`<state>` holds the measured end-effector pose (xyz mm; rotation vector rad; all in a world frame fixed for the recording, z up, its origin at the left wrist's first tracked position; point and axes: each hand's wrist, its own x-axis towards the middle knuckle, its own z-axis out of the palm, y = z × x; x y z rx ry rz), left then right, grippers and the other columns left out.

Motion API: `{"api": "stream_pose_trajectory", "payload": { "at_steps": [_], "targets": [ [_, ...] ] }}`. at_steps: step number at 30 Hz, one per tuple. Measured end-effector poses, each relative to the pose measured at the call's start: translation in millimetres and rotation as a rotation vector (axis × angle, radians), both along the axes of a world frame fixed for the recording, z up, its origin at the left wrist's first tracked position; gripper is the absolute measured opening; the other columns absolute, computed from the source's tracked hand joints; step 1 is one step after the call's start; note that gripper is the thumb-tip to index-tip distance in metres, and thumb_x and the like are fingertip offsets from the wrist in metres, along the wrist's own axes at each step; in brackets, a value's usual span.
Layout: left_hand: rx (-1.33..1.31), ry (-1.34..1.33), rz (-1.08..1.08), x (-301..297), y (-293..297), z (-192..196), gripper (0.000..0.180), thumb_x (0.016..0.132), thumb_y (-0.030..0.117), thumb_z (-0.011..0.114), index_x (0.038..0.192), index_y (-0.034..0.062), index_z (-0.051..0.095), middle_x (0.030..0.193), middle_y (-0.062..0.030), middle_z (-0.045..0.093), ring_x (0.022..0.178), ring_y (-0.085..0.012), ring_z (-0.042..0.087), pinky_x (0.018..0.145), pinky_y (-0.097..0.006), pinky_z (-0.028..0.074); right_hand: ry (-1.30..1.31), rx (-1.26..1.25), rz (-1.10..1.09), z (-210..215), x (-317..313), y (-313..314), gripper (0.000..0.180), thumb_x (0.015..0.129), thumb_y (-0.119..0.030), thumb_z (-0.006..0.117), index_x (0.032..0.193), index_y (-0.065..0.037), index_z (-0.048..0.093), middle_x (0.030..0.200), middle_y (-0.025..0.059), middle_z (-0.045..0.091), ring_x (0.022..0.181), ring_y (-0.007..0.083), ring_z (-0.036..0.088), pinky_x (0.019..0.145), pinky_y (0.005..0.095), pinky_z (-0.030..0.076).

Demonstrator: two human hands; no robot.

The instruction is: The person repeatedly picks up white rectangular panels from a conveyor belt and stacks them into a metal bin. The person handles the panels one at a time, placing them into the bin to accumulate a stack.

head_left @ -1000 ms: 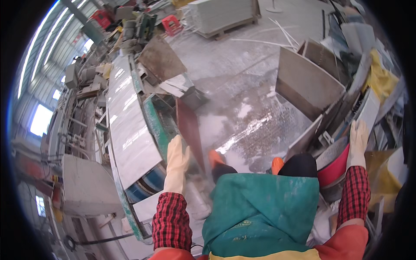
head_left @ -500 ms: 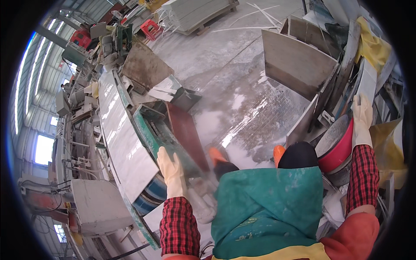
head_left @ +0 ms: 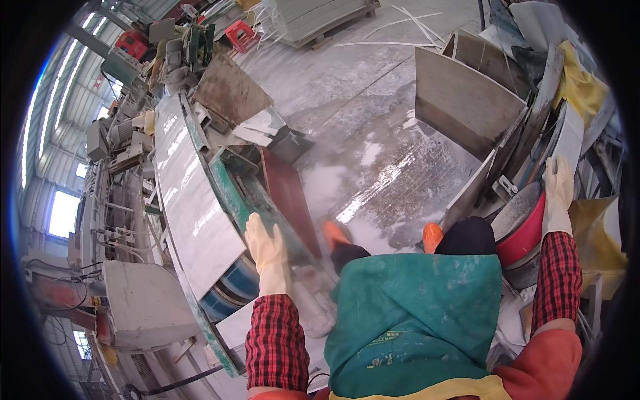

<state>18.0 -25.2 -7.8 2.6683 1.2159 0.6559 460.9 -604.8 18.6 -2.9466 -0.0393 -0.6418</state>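
Note:
Both my hands wear cream rubber gloves below red-and-black checked cuffs. My left hand (head_left: 268,257) is open, fingers stretched and somewhat apart, beside the near corner of a glossy white slab (head_left: 190,213). Nothing is in its grasp. The slab lies along a machine bed with a green frame (head_left: 230,190), over a blue drum-like roller (head_left: 230,290). Out to the right, my right hand (head_left: 559,190) is held with its fingers extended and no object in them. It is nearest to an upright pale board (head_left: 569,137) and a red round tub (head_left: 522,233); contact with either cannot be made out.
Brown-grey panels (head_left: 463,93) lean ahead on the right, near a yellow cloth (head_left: 580,80). A reddish board (head_left: 288,193) stands against the machine. The wet concrete floor (head_left: 373,160) has white slurry patches. Stacked slabs (head_left: 303,20) and a red stool (head_left: 241,37) are farther off.
The view has shifted slightly. My left hand has lifted a little beside the slab, its thumb now farther from the fingers. The right hand stays near the tub and board.

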Motion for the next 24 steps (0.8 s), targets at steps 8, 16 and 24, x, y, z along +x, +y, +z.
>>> {"api": "stream_pose_trajectory", "payload": {
  "at_steps": [8,16,24],
  "targets": [
    [0.015,-0.001,-0.015,0.5,4.1,-2.2,0.056,0.089,0.014,0.068,0.137,-0.0026,0.047,0.134,-0.0241,0.054,0.123,-0.0432,0.05,0.107,-0.047,0.039,0.041,0.014,0.005,4.9,-10.8,6.7,0.06,0.101,-0.049,0.048,0.139,-0.003,0.055,0.142,0.0203,0.055,0.132,0.0375,0.051,0.111,0.042,0.038],
    [0.079,-0.038,-0.04,-2.2,7.8,-7.4,0.056,0.087,0.013,0.069,0.136,-0.0017,0.047,0.132,-0.0235,0.055,0.122,-0.0432,0.05,0.106,-0.047,0.04,-0.05,0.014,0.055,1.5,-20.0,6.9,0.057,0.1,-0.046,0.049,0.135,-0.001,0.058,0.137,0.0199,0.059,0.129,0.0377,0.052,0.109,0.0437,0.04],
    [0.043,-0.056,-0.027,-0.4,4.3,-3.0,0.056,0.086,0.013,0.07,0.136,-0.0015,0.049,0.131,-0.0228,0.056,0.119,-0.0429,0.052,0.104,-0.046,0.041,-0.011,0.036,0.079,-3.4,-19.8,3.9,0.056,0.1,-0.045,0.051,0.134,-0.001,0.058,0.136,0.0201,0.058,0.128,0.0377,0.053,0.108,0.0435,0.041]
  ]
}}
